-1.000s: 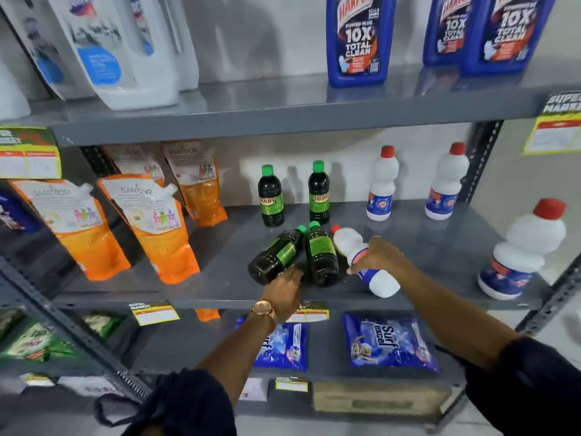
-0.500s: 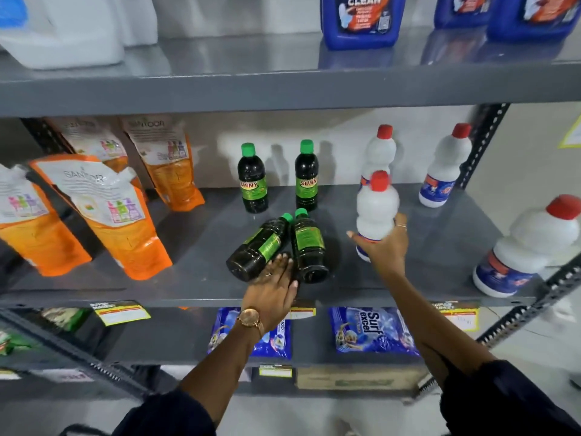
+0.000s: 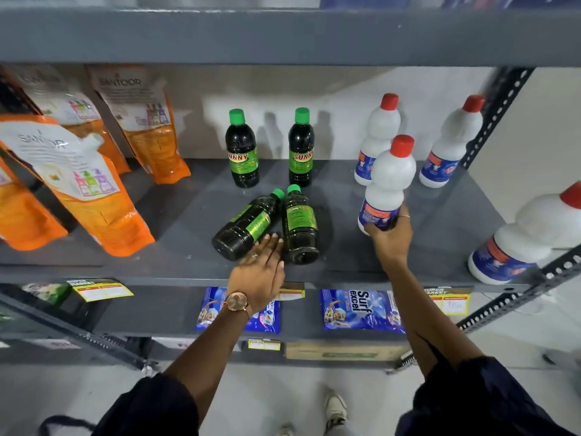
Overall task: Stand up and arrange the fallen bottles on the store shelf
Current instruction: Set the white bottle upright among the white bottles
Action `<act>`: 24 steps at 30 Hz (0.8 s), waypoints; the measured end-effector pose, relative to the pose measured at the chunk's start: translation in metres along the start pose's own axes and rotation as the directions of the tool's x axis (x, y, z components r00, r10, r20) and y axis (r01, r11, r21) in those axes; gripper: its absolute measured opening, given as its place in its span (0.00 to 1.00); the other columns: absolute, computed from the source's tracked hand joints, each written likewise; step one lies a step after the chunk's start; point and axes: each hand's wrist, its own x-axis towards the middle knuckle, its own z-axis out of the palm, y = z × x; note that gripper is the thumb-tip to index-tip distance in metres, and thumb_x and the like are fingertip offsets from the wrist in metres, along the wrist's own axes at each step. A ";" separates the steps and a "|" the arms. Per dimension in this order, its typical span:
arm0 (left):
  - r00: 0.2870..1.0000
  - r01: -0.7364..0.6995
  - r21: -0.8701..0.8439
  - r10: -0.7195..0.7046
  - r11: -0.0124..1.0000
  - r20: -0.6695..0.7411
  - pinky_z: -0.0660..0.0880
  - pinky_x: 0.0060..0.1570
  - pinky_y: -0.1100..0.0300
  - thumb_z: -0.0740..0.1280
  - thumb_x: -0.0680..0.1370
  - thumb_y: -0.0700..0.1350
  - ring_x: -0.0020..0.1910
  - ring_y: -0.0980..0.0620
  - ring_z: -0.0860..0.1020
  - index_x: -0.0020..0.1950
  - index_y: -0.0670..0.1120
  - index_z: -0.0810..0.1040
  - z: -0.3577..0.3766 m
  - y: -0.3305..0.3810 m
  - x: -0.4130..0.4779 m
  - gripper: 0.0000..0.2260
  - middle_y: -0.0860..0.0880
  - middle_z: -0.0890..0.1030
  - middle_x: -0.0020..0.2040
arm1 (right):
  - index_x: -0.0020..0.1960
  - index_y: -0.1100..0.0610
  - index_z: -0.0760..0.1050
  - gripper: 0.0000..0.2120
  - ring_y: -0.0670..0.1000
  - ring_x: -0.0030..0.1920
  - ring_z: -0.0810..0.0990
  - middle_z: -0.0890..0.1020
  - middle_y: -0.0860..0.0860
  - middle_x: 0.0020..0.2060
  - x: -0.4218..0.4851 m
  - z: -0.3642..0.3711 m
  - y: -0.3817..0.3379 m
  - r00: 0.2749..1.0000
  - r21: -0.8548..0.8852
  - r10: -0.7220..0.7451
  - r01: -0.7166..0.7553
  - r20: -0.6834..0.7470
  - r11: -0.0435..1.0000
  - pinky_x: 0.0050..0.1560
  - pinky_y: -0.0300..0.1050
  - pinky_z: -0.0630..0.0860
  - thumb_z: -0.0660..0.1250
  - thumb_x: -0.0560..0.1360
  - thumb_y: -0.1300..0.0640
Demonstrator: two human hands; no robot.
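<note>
Two dark bottles with green caps lie on their sides on the grey shelf [image 3: 440,234], caps pointing to the back: the left fallen one [image 3: 246,226] slanted, the right fallen one [image 3: 298,225] nearly straight. My left hand [image 3: 259,273] rests flat at their bases, fingers apart, fingertips touching them. My right hand [image 3: 391,237] grips the base of a white bottle with a red cap [image 3: 388,184], held upright just above the shelf. Behind stand two upright dark bottles [image 3: 242,149] [image 3: 301,147] and two upright white bottles [image 3: 377,136] [image 3: 449,143].
Orange refill pouches [image 3: 94,196] lean at the shelf's left. A larger white bottle [image 3: 531,237] stands at the right front edge by the slotted upright post [image 3: 500,111]. The shelf above [image 3: 283,36] hangs low overhead. Blue detergent packs [image 3: 361,305] lie on the shelf below.
My right hand has lifted the white bottle from lying flat and turned it upright. My left hand has stayed at the bases of the two fallen dark bottles. The camera has tilted down.
</note>
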 end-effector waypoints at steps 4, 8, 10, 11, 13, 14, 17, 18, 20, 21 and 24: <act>1.000 0.002 -0.001 -0.002 1.000 0.008 0.64 0.68 0.53 0.52 0.78 0.48 0.69 0.48 0.67 0.68 0.40 0.70 0.000 -0.001 0.000 0.22 0.43 0.73 0.67 | 0.65 0.59 0.70 0.39 0.53 0.59 0.76 0.76 0.56 0.60 0.003 0.006 -0.003 0.990 -0.091 0.009 -0.022 -0.138 0.996 0.56 0.42 0.76 0.82 0.59 0.53; 1.000 -0.001 0.000 0.001 1.000 0.021 0.66 0.66 0.51 0.53 0.77 0.48 0.69 0.47 0.68 0.68 0.40 0.69 -0.001 -0.002 0.001 0.22 0.42 0.73 0.67 | 0.67 0.59 0.66 0.43 0.54 0.62 0.73 0.73 0.57 0.62 0.002 0.011 -0.006 0.991 -0.181 -0.026 0.002 -0.128 0.984 0.60 0.48 0.74 0.82 0.58 0.50; 1.000 0.004 -0.006 -0.004 1.000 0.021 0.67 0.65 0.50 0.53 0.76 0.48 0.68 0.47 0.68 0.67 0.40 0.70 -0.002 -0.002 0.000 0.22 0.42 0.74 0.67 | 0.68 0.58 0.65 0.39 0.49 0.56 0.76 0.75 0.53 0.60 0.000 0.006 -0.004 0.999 -0.081 -0.025 0.022 -0.037 0.996 0.51 0.32 0.76 0.80 0.62 0.61; 1.000 0.007 -0.006 -0.007 1.000 0.022 0.67 0.65 0.50 0.53 0.76 0.48 0.68 0.47 0.68 0.67 0.40 0.70 -0.001 -0.002 0.001 0.22 0.43 0.74 0.67 | 0.69 0.58 0.65 0.38 0.48 0.54 0.77 0.75 0.52 0.60 -0.001 0.003 -0.002 1.000 -0.058 -0.020 0.019 -0.017 0.998 0.46 0.26 0.75 0.78 0.63 0.64; 1.000 0.011 -0.004 -0.011 1.000 0.029 0.67 0.66 0.50 0.52 0.77 0.48 0.69 0.47 0.68 0.67 0.40 0.70 -0.002 -0.002 0.001 0.23 0.43 0.74 0.67 | 0.71 0.58 0.65 0.38 0.48 0.55 0.76 0.76 0.50 0.60 -0.002 0.001 0.000 1.000 -0.043 -0.010 0.009 -0.022 0.999 0.41 0.23 0.73 0.77 0.65 0.64; 1.000 0.010 -0.004 -0.010 1.000 0.029 0.67 0.66 0.50 0.52 0.77 0.48 0.69 0.47 0.68 0.68 0.40 0.69 -0.001 -0.002 0.001 0.23 0.42 0.74 0.67 | 0.71 0.58 0.65 0.38 0.48 0.55 0.75 0.76 0.50 0.60 -0.004 0.001 -0.001 1.000 -0.035 -0.004 0.003 -0.022 0.999 0.41 0.23 0.73 0.77 0.65 0.63; 0.999 0.004 -0.005 -0.004 1.000 0.036 0.67 0.67 0.49 0.52 0.77 0.48 0.69 0.47 0.67 0.68 0.40 0.69 -0.001 -0.001 0.000 0.23 0.42 0.73 0.67 | 0.71 0.57 0.64 0.38 0.47 0.56 0.74 0.75 0.52 0.63 -0.006 0.001 -0.003 0.999 -0.023 0.023 -0.024 -0.021 0.999 0.40 0.24 0.72 0.77 0.66 0.62; 0.999 0.005 -0.006 -0.005 1.000 0.035 0.67 0.67 0.50 0.52 0.77 0.48 0.69 0.47 0.67 0.68 0.40 0.69 -0.002 -0.001 0.000 0.23 0.42 0.73 0.67 | 0.71 0.57 0.64 0.38 0.47 0.56 0.75 0.75 0.52 0.63 -0.005 0.000 -0.003 0.999 -0.020 0.026 -0.026 -0.021 0.999 0.39 0.24 0.72 0.77 0.66 0.62; 0.999 0.001 0.000 -0.001 1.000 0.039 0.66 0.67 0.50 0.52 0.77 0.48 0.69 0.47 0.67 0.67 0.40 0.70 -0.003 -0.001 0.000 0.23 0.42 0.74 0.67 | 0.70 0.58 0.65 0.37 0.47 0.55 0.75 0.76 0.53 0.63 -0.005 -0.002 -0.003 1.000 -0.025 0.029 -0.029 -0.010 0.999 0.42 0.26 0.73 0.77 0.66 0.62; 0.999 -0.004 0.005 0.004 1.000 0.044 0.65 0.67 0.50 0.51 0.77 0.48 0.69 0.47 0.67 0.67 0.40 0.70 -0.003 -0.002 0.000 0.23 0.42 0.74 0.67 | 0.70 0.58 0.65 0.36 0.48 0.55 0.75 0.76 0.54 0.63 -0.004 -0.003 -0.003 1.000 -0.032 0.029 -0.029 -0.005 0.999 0.44 0.28 0.73 0.77 0.66 0.62; 0.999 -0.007 0.004 0.007 1.000 0.044 0.65 0.67 0.51 0.51 0.77 0.48 0.69 0.47 0.66 0.68 0.40 0.69 -0.002 -0.003 0.000 0.23 0.43 0.73 0.67 | 0.69 0.59 0.67 0.35 0.49 0.55 0.77 0.78 0.56 0.62 0.000 -0.011 -0.001 0.999 -0.065 0.019 -0.016 0.042 0.998 0.51 0.38 0.74 0.78 0.65 0.61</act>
